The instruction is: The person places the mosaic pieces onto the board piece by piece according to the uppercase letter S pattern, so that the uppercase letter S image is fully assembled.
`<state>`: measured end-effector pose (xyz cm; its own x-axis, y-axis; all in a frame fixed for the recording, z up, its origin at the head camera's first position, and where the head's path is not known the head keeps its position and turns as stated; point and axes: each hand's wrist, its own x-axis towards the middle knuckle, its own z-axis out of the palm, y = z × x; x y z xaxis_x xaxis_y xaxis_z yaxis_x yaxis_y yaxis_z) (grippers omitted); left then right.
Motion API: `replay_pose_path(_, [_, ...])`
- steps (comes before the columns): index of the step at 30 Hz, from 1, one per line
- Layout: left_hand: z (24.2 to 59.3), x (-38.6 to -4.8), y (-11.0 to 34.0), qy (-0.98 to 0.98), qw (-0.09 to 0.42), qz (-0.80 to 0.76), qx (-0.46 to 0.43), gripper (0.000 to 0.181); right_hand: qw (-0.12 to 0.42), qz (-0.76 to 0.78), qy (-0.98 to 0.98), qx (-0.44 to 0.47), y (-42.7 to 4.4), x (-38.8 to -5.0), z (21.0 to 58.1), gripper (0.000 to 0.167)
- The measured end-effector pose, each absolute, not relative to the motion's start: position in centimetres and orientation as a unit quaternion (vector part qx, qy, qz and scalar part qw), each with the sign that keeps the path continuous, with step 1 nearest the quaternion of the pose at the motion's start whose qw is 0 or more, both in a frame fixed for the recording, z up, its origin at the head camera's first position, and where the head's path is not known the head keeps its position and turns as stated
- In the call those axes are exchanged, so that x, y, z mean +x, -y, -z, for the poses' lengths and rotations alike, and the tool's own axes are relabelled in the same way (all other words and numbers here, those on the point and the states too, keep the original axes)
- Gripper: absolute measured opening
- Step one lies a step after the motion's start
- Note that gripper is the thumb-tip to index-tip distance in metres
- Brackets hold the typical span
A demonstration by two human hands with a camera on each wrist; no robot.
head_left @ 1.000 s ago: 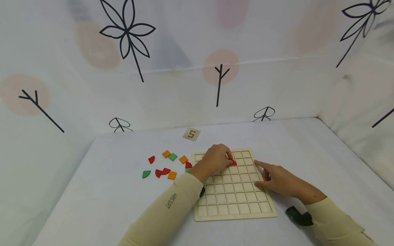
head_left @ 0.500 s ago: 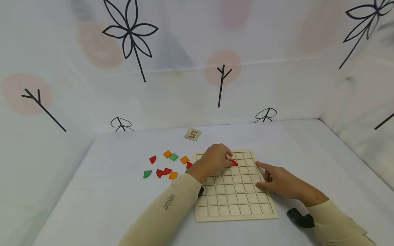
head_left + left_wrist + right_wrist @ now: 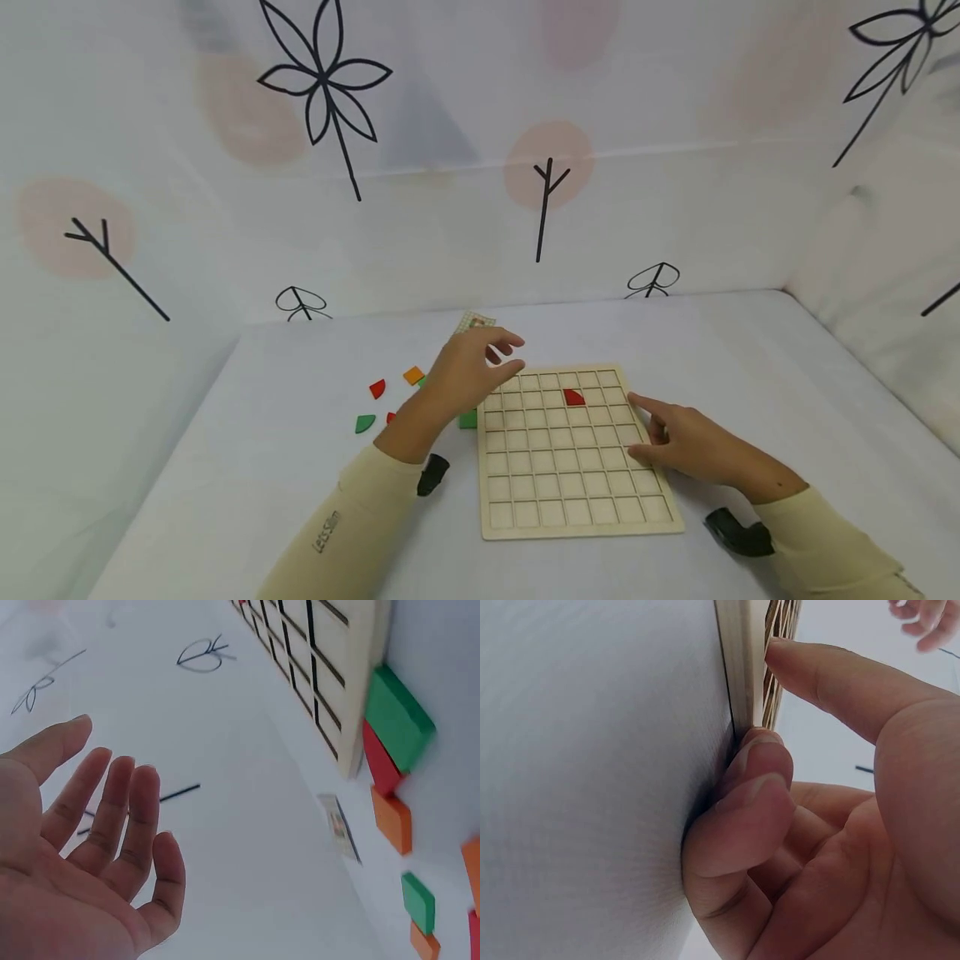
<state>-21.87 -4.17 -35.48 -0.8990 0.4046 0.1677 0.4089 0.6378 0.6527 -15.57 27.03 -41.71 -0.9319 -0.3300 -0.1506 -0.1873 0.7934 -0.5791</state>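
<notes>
A square wooden grid board [image 3: 566, 462] lies on the table, with one red quarter-circle tile [image 3: 573, 397] in a cell of an upper row. My left hand [image 3: 468, 371] hovers over the board's upper left corner, fingers loosely bent and thumb apart. Nothing lies between those fingers in the left wrist view, where the palm [image 3: 67, 892] faces the camera. My right hand [image 3: 697, 446] holds the board's right edge. In the right wrist view, its thumb [image 3: 832, 675] is on the board's top and curled fingers [image 3: 742, 817] press at its side, against the cloth.
Left of the board lie loose tiles: a green square [image 3: 468, 419], a red quarter-circle [image 3: 377, 388], a green quarter-circle [image 3: 365, 423] and an orange square [image 3: 413, 376]. My left arm hides others. A small patterned card [image 3: 477, 318] lies behind my left hand, partly covered.
My left hand has let go of the red quarter-circle tile and moved left and up, off the board's middle. The tile stays in its cell. My right hand keeps its place.
</notes>
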Motion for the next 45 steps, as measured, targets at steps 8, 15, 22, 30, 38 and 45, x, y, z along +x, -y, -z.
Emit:
replay_pose_path(8, [34.9, -21.1, 7.5, 0.89, 0.049, 0.409, -0.193, 0.03, 0.125, 0.294, -0.938, -0.137, -27.2, -15.3, 41.8, 0.088])
replay_pose_path(15, [34.5, -21.6, 9.1, 0.898, 0.073, 0.398, -0.174, 0.03, 0.131, 0.295, -0.937, -0.136, -27.1, -15.4, 41.8, 0.089])
replay_pose_path(22, [34.4, -22.3, 10.4, 0.904, 0.05, 0.405, -0.13, 0.032, 0.136, 0.295, -0.936, -0.134, -27.1, -15.8, 41.7, 0.09])
replay_pose_path(30, [35.0, -23.7, 12.3, 0.907, 0.032, 0.406, -0.107, 0.03, 0.133, 0.291, -0.938, -0.132, -27.1, -15.8, 41.6, 0.09])
replay_pose_path(38, [35.6, -24.6, 13.7, 0.915, -0.012, 0.399, -0.064, 0.033, 0.129, 0.291, -0.937, -0.141, -27.1, -15.7, 41.6, 0.089])
replay_pose_path(45, [36.1, -25.0, 14.6, 0.922, -0.052, 0.381, -0.049, 0.038, 0.128, 0.293, -0.937, -0.141, -27.1, -15.6, 41.6, 0.088])
